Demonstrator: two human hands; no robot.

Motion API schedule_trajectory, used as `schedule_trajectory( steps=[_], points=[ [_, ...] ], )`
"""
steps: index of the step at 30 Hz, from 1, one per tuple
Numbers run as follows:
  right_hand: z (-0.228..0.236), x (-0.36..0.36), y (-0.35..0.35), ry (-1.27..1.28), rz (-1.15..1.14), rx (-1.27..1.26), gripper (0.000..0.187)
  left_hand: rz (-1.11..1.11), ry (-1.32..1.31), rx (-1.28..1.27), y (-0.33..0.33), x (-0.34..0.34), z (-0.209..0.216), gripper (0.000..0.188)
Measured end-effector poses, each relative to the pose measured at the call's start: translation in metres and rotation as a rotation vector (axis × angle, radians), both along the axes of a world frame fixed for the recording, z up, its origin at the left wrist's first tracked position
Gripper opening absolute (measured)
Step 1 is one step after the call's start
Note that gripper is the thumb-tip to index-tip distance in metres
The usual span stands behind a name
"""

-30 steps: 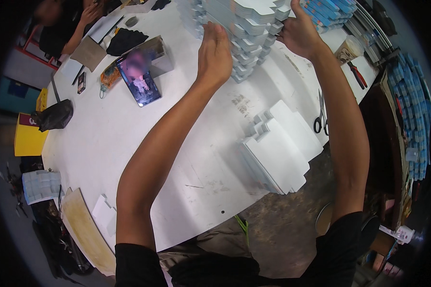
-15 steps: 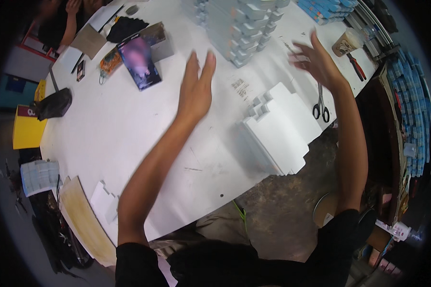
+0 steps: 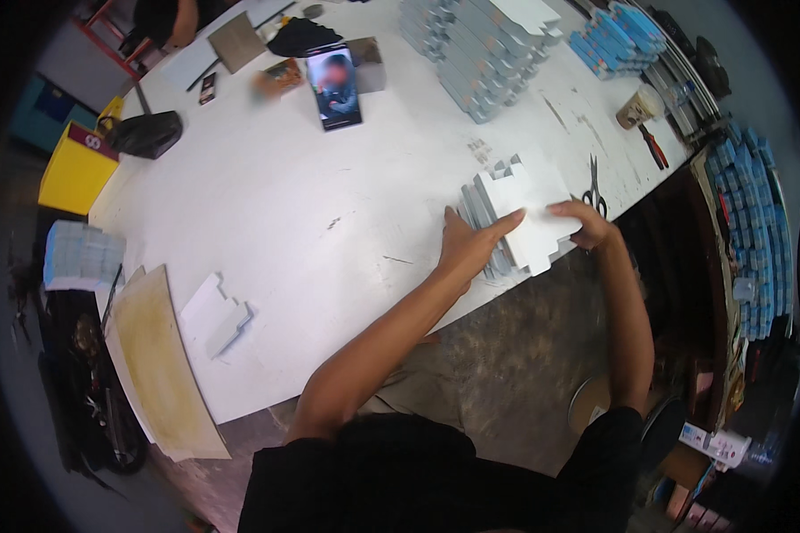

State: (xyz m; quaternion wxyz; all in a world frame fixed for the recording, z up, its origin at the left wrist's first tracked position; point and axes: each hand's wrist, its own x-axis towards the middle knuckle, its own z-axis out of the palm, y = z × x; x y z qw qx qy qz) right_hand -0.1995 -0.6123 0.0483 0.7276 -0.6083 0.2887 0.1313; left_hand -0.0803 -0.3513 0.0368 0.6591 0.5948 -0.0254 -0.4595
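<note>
Both hands have dropped back from the tall stack, where they pressed its two sides a second ago; half a second later they were off it and apart, fingers spread. Now they meet at a small stack of white cards (image 3: 517,188), near the table's close edge. View has swung as well, so whether the small stack itself has shifted is hard to judge.

Left hand (image 3: 471,247): thumb laid over the top card, fingers along the left side, a moderate span closed on the cards. Right hand (image 3: 589,224): thumb on the right part of the top card, other fingers curled at the edge, partly hidden; grip looks narrow. Cannot tell whether the stack is lifted or resting.

What the change means: handling has passed from the big pile to the small one. Tall stack (image 3: 498,75) stands by itself farther up the table (image 3: 329,231), untouched, layers stepped at the edges.

Nearby: scissors (image 3: 595,188) just beside the right hand, pliers (image 3: 654,148) and a cup (image 3: 638,108) farther off. Phone (image 3: 333,89) leans upright against a box (image 3: 370,67). One loose white folded piece (image 3: 215,313) lies well apart, lower left.
</note>
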Motion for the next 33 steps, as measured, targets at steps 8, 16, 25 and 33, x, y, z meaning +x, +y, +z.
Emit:
schedule_trajectory(
  steps=[8,16,25,33],
  points=[
    [-0.014,0.038,0.168,-0.164,0.029,-0.043,0.109,0.127,-0.090,-0.125,0.149,0.014,-0.054,0.099],
    [-0.044,0.021,0.348,-0.530,-0.042,0.217,0.142,0.662,0.103,-0.496,0.317,-0.035,-0.032,0.082],
    [-0.016,0.016,0.432,-0.423,-0.200,0.162,0.133,0.691,-0.267,-0.336,0.335,-0.066,-0.026,0.096],
    [-0.007,0.017,0.389,-0.512,-0.151,0.100,0.132,0.559,-0.206,-0.455,0.343,-0.038,-0.014,0.171]
  ],
)
